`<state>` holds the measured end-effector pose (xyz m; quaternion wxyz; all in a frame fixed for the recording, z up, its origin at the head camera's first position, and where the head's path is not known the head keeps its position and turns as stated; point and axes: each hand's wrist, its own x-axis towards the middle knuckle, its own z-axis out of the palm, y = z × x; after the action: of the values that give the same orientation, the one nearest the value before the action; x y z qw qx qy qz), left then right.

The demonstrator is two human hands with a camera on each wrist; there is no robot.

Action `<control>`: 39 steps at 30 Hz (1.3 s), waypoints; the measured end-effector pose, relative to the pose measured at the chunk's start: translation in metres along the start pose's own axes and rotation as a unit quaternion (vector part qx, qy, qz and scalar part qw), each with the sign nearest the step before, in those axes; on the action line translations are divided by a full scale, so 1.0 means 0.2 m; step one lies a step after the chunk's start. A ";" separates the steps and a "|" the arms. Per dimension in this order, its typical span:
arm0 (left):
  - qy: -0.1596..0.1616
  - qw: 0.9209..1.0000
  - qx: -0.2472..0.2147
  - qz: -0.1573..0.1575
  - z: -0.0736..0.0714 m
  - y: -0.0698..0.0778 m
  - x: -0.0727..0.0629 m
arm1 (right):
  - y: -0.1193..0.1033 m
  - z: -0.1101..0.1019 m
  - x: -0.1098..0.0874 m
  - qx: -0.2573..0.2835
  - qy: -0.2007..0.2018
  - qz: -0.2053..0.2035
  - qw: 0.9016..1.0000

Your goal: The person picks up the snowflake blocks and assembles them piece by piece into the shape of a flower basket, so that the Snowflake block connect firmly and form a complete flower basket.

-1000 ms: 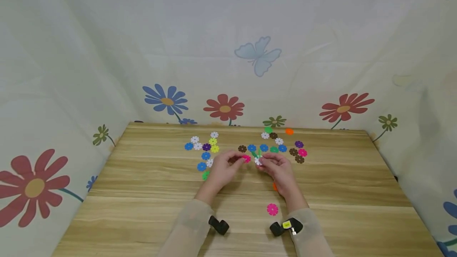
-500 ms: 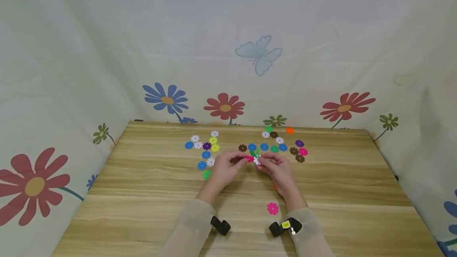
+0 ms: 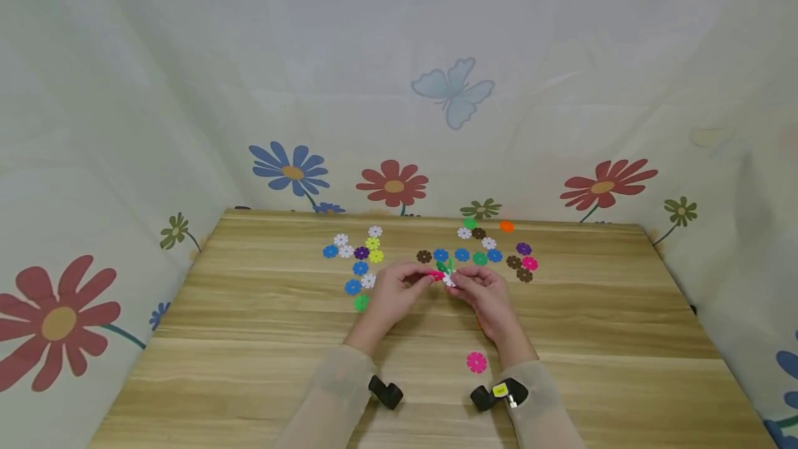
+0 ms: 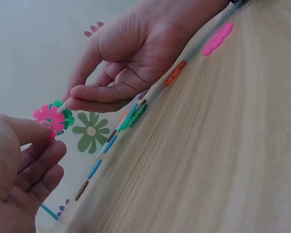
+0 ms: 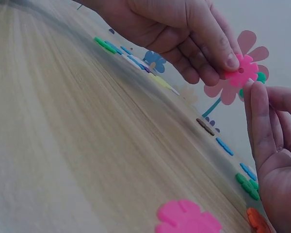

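My left hand (image 3: 394, 294) pinches a pink flower-shaped notched disc (image 4: 47, 116) between thumb and fingers, above the table. Opposite it, my right hand (image 3: 490, 298) pinches a white notched disc (image 3: 448, 280). Green notched discs (image 4: 69, 118) stand up from the white one, at its far side in the head view. The pink disc meets the white one at its edge, and in the left wrist view it overlaps the green. My right fingertips hide most of the white disc in both wrist views.
Loose notched discs lie on the wooden table (image 3: 249, 338): a blue one (image 3: 352, 287) among several at left, a brown one (image 3: 424, 256) in the back row, a purple one (image 3: 523, 249) at right. A pink disc (image 3: 476, 362) lies between the forearms. Flower-printed cloth surrounds the table.
The pink disc in my left hand has moved right, from apart to meeting the white disc's edge. Both hands otherwise keep their grip and nearly the same place.
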<state>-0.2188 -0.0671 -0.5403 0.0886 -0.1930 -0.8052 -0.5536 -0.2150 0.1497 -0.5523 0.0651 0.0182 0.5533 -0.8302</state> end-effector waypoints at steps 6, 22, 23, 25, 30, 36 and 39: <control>-0.006 1.000 0.025 0.007 0.00 0.01 0.00 | 0.00 -0.01 0.00 0.004 -0.013 -0.001 1.000; 0.002 0.998 0.055 0.019 0.02 0.01 -0.01 | 0.00 0.00 0.00 -0.004 -0.015 0.014 1.000; 0.001 0.999 0.049 0.022 0.01 0.01 -0.01 | 0.00 0.00 0.00 -0.010 -0.016 0.013 1.000; -0.003 0.999 0.037 0.028 0.00 0.01 0.00 | 0.00 -0.01 0.00 -0.023 -0.019 0.015 0.999; -0.023 0.999 0.031 0.021 -0.05 0.00 0.01 | -0.01 -0.02 0.00 -0.043 -0.030 0.019 0.998; -0.004 0.998 0.055 -0.029 -0.21 -0.04 0.03 | -0.01 -0.02 0.00 -0.040 -0.051 0.005 0.998; 0.014 0.994 0.091 -0.064 -0.32 -0.09 0.03 | -0.01 -0.02 0.00 -0.032 -0.060 -0.001 0.998</control>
<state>-0.2356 -0.1318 -0.5302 0.0818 -0.1243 -0.8614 -0.4856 -0.2148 0.1547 -0.5525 0.0980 -0.0344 0.5749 -0.8116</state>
